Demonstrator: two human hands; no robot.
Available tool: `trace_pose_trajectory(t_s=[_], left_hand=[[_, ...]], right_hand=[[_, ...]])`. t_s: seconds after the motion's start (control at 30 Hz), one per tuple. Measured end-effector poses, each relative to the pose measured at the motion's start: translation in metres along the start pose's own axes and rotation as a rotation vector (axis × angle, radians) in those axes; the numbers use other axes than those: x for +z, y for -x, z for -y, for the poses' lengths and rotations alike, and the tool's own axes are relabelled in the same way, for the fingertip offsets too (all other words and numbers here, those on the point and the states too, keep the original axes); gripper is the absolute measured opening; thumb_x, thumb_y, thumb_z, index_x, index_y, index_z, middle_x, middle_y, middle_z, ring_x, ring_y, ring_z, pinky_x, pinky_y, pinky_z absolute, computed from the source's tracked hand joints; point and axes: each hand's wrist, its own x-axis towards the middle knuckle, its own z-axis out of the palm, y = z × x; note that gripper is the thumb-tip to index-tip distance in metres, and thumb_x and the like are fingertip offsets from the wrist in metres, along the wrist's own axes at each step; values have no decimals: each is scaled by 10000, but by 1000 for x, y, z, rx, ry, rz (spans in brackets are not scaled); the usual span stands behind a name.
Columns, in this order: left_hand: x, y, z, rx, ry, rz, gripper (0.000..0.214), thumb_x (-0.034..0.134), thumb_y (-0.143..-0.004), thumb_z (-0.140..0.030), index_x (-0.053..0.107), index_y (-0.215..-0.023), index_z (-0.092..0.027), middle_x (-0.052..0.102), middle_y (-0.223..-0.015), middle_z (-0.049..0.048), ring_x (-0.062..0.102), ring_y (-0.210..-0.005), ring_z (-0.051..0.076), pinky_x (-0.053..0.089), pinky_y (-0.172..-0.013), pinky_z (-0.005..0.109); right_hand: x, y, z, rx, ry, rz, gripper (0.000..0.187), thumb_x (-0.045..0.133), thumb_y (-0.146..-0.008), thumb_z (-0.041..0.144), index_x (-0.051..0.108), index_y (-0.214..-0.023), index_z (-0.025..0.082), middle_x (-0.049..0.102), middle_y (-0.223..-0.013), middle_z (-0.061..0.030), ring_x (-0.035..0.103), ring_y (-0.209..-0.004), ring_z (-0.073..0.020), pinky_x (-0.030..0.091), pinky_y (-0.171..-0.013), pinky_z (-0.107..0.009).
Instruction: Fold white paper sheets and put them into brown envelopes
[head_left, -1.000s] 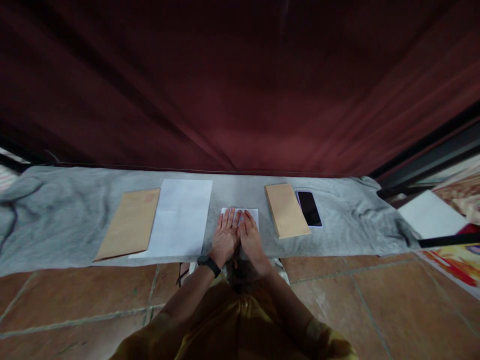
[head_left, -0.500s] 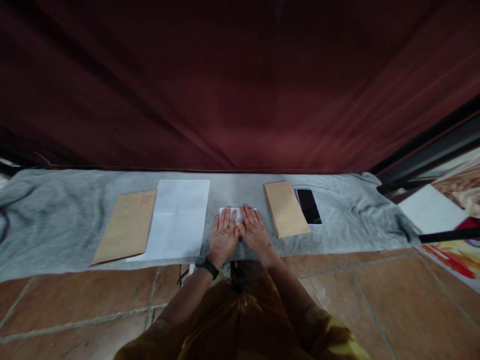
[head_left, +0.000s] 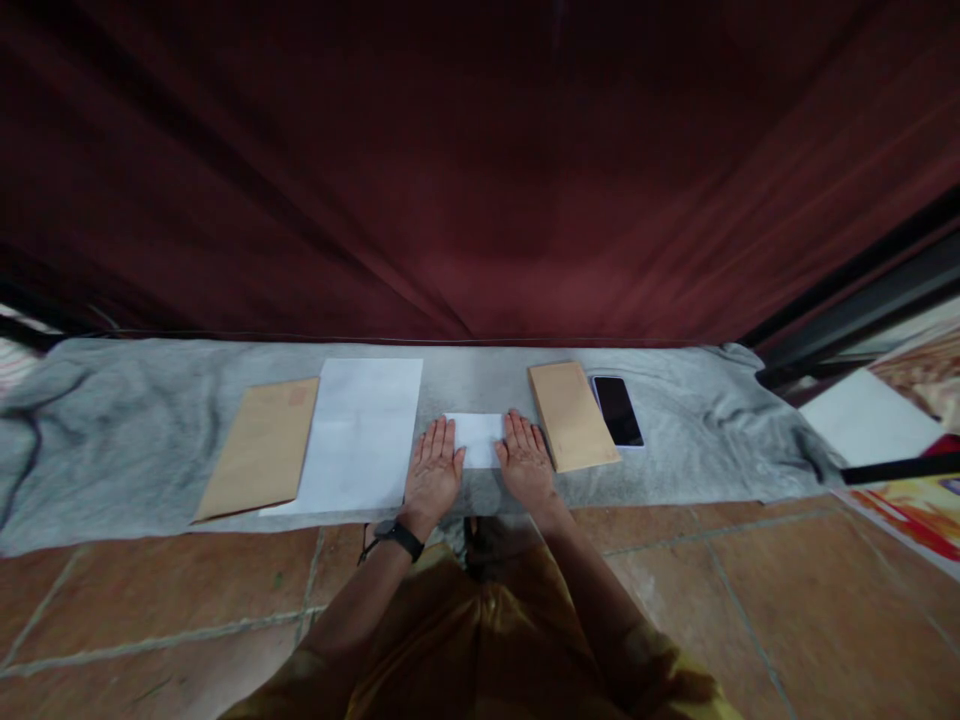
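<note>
Grip is spread flat on both sides: the left hand [head_left: 431, 475] is laid palm down at the left end of the folded white paper [head_left: 480, 438], the right hand [head_left: 527, 462] at its right end. The paper lies on the grey cloth [head_left: 150, 440] at the frame's centre, between the white sheet [head_left: 360, 435] and the brown envelope [head_left: 574, 415]. Its long axis runs left to right. The crease is probably best set by even pressure, with the edges kept aligned.

I see a dark red curtain [head_left: 480, 170] filling the upper half of the frame, dimly lit. Below it, a wrinkled grey cloth [head_left: 135, 440] runs across terracotta floor tiles [head_left: 750, 620] with pale grout lines. At the right edge, a dark frame [head_left: 862, 295] slants beside a bright patterned mat [head_left: 922, 505].
</note>
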Motion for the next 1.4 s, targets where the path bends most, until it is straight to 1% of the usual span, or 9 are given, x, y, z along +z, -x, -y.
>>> trace_pose_trajectory(t_s=[0.1,0.2,0.3,0.4,0.5,0.63,1.17,1.27,1.4], left_hand=[[-3,0,1,-28,-1,-1,584,302,-1045,-335,369,-1550,-49,399,-1603,186,329,-1516,303,351,-1208,507],[-11,1,-7,-37,-12,-19,588,303,-1043,-327,362,-1550,-35,378,-1612,195,305,-1525,310,330,-1220,516],[-18,8,-28,76,13,1,588,322,-1038,-315,327,-1574,-72,362,-1626,167,283,-1537,273,304,-1243,489],[-16,21,-49,225,52,50,584,341,-1032,-303,321,-1582,-110,403,-1613,134,303,-1530,240,301,-1251,459],[-10,33,-59,270,41,81,610,364,-1031,-347,307,-1580,-88,406,-1608,154,317,-1524,248,298,-1248,462],[-7,42,-50,267,3,97,659,403,-1023,-418,312,-1572,-66,368,-1622,183,288,-1535,268,277,-1254,469],[-20,56,-15,178,-72,101,754,465,-990,-513,345,-1551,-23,326,-1627,229,258,-1542,312,294,-1242,487],[-23,57,-15,176,-73,109,742,515,-975,-507,364,-1556,-71,299,-1638,233,255,-1539,335,309,-1229,509],[-29,56,-18,191,-62,131,679,570,-967,-454,367,-1575,-230,234,-1673,180,239,-1539,352,311,-1218,545]], right_hand=[[-1,2,-2,4,-4,-6,552,319,-1083,348,354,-1573,95,416,-1590,-175,376,-1490,-300,329,-1195,-524],[-1,2,-2,6,-6,-6,551,326,-1080,342,366,-1567,88,421,-1587,-178,380,-1487,-304,328,-1197,-523],[-1,2,-3,1,-12,-7,549,338,-1075,330,362,-1569,92,411,-1594,-176,364,-1496,-298,321,-1201,-518],[-2,2,-3,-2,-11,3,543,339,-1066,297,360,-1569,95,396,-1604,-175,358,-1499,-292,316,-1202,-517],[-3,2,-2,4,5,18,541,335,-1065,288,363,-1568,93,393,-1607,-167,358,-1499,-289,311,-1205,-510],[-1,2,-2,8,5,17,555,343,-1070,318,349,-1573,85,402,-1600,-175,350,-1503,-293,313,-1205,-513],[-1,2,-3,20,-25,-19,558,361,-1070,347,356,-1574,107,428,-1587,-172,390,-1479,-286,316,-1201,-508],[-3,2,-2,22,-25,-9,556,372,-1068,343,368,-1566,95,425,-1586,-179,388,-1480,-292,315,-1203,-515],[-9,1,2,43,-52,6,548,354,-1069,330,374,-1561,88,411,-1594,-180,368,-1492,-289,309,-1210,-526]])
